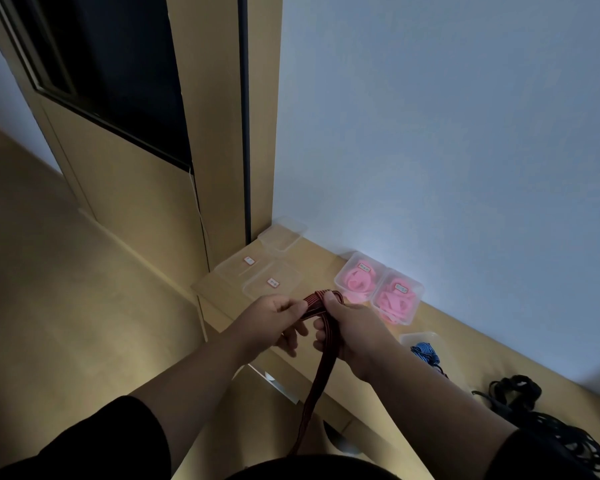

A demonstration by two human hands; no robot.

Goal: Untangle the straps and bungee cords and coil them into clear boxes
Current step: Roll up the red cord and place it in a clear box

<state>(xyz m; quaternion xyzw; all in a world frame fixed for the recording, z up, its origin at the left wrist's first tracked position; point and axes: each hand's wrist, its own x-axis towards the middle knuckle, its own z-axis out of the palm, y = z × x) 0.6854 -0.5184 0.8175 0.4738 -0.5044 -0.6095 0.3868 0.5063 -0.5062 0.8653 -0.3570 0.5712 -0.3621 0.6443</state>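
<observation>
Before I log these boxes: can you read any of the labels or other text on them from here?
No text is legible in this view.
Label on the near flat clear lid: red-edged sticker, print too small to read.
Label on the far flat clear lid: same, unreadable.
Label on the left pink-filled box: blurred.
Label on the right pink-filled box: blurred.
</observation>
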